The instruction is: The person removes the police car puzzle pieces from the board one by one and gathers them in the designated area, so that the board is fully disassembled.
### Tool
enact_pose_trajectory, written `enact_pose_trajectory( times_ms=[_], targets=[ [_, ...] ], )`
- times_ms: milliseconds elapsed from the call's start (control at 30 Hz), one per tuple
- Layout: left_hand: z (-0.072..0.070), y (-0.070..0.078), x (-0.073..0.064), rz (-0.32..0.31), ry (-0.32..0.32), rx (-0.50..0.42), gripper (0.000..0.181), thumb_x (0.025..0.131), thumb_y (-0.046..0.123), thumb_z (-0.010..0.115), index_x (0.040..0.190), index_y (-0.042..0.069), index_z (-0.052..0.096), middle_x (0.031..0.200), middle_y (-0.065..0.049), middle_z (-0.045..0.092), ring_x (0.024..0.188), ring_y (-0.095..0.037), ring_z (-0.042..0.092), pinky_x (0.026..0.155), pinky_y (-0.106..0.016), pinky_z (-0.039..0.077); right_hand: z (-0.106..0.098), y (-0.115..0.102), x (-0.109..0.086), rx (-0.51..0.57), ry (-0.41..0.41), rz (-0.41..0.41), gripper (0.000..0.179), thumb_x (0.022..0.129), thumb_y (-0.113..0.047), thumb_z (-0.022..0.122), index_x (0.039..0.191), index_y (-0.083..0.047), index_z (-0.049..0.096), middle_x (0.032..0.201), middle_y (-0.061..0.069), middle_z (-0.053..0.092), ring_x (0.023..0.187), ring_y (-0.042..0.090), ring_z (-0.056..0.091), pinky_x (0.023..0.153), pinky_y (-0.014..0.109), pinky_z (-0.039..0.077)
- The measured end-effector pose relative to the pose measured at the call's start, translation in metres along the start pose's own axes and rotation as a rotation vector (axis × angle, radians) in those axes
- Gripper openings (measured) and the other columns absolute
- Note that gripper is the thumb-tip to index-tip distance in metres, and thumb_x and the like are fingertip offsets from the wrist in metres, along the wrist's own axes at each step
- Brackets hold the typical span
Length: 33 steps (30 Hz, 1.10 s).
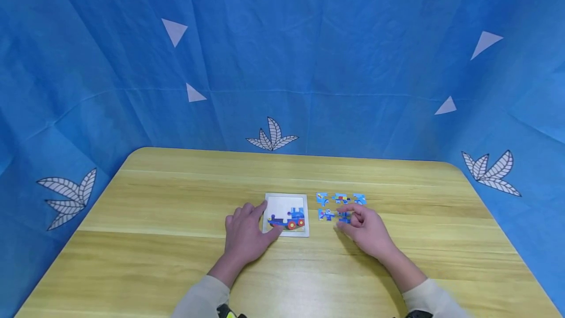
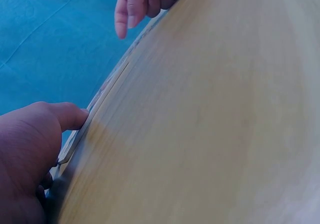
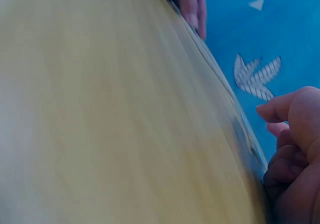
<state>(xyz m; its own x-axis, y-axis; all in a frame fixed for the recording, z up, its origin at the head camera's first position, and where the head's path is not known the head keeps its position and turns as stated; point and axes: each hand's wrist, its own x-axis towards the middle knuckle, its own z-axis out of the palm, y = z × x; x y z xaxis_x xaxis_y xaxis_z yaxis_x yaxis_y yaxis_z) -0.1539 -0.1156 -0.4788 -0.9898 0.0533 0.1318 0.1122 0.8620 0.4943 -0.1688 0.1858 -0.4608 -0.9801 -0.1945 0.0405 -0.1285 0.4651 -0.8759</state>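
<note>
Five loose pieces [image 1: 326,215] sit right of the part-filled puzzle tray [image 1: 295,234], lower centre. Left hand [image 1: 244,233] spread on tray; right hand [image 1: 370,232], thumb and index parted, at lower-right piece [image 1: 344,219]. Likely picking step; next calls for a clean pinch.

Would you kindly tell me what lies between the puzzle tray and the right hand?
In the head view, a loose blue puzzle piece lies on the table between the puzzle tray and the right hand, with another piece right at the hand.
</note>
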Motion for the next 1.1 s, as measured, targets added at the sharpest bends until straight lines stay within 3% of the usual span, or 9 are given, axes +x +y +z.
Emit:
enact_pose_trajectory(
  times_ms=[333,567,833,1100],
  targets=[
    [0.000,0.000,0.000,0.008,0.002,0.011,0.079,0.081,0.058,0.073,0.142,0.010,0.058,0.094,0.002,0.050,0.081,-0.018,0.041,0.076,-0.039,0.028,0.041,-0.025,-0.002,0.074,-0.065,-0.005,0.037,0.083,-0.005,0.080,0.118,-0.006,0.067,0.062,-0.005,0.030,0.054,0.008,0.030,0.062,0.027,0.037],
    [-0.001,0.000,0.001,0.006,-0.001,0.025,0.080,0.080,0.059,0.073,0.142,0.010,0.058,0.094,0.002,0.051,0.080,-0.018,0.041,0.076,-0.039,0.029,0.060,-0.036,0.007,0.006,-0.105,-0.016,0.046,0.083,-0.008,0.080,0.126,-0.008,0.063,0.060,-0.006,0.034,0.053,0.008,0.032,0.058,0.027,0.034],
    [-0.002,0.002,0.000,0.001,-0.009,0.026,0.080,0.080,0.059,0.073,0.142,0.011,0.058,0.094,0.002,0.051,0.081,-0.019,0.041,0.075,-0.039,0.028,0.071,-0.044,0.022,-0.057,-0.143,0.039,0.051,0.084,-0.009,0.078,0.131,-0.007,0.059,0.058,-0.004,0.041,0.050,0.010,0.035,0.048,0.026,0.029],
    [-0.003,0.002,0.001,-0.004,-0.010,0.029,0.079,0.081,0.059,0.072,0.142,0.011,0.058,0.096,0.001,0.052,0.082,-0.019,0.041,0.076,-0.039,0.028,0.071,-0.044,0.028,-0.104,-0.148,0.080,0.047,0.085,-0.010,0.078,0.129,-0.006,0.059,0.058,-0.002,0.045,0.049,0.011,0.036,0.048,0.026,0.030]
  ],
)
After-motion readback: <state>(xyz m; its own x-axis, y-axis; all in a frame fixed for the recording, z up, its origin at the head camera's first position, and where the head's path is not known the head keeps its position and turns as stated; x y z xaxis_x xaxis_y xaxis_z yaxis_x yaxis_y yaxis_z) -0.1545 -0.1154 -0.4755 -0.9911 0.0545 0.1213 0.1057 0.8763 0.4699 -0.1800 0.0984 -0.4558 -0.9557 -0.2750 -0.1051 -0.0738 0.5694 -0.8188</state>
